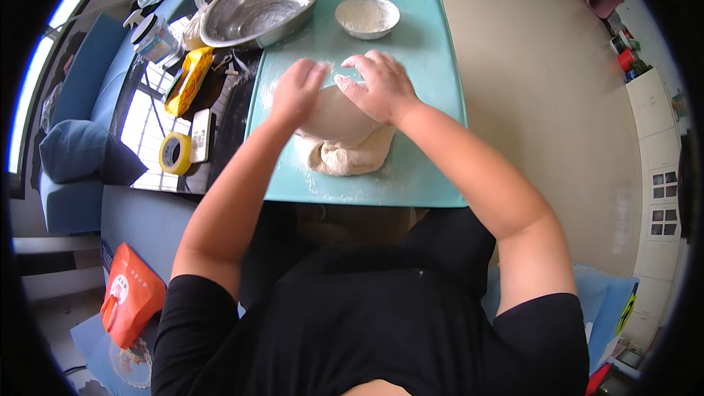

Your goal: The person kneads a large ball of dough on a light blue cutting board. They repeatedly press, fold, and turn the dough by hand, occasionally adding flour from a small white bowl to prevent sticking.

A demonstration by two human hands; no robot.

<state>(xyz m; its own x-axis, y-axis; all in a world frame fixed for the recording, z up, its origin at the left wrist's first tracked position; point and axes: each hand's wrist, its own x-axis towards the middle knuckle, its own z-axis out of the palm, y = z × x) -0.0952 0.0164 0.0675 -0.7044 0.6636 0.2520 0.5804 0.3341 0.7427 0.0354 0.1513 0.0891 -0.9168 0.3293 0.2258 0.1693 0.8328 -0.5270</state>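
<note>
A large lump of pale dough (pixel 343 148) rests on a floured turquoise board (pixel 422 154). Its far part is smooth and rounded, while the near side shows folds. My left hand (pixel 299 89) is at the dough's far left edge, its fingers stretched inward and slightly blurred at the tips. Over the far right edge is my right hand (pixel 381 88), with floury fingers bent and apart. Neither hand grips anything that I can see; whether the fingertips touch the dough is hard to make out.
Beyond the hands stand a small metal bowl of flour (pixel 367 16) and a wide steel basin (pixel 264 6). On the dark table to the left lie yellow tape (pixel 175 154), a phone (pixel 201 136), a yellow packet (pixel 189 82) and a white jar (pixel 155 40). An orange bag (pixel 133 295) sits lower left.
</note>
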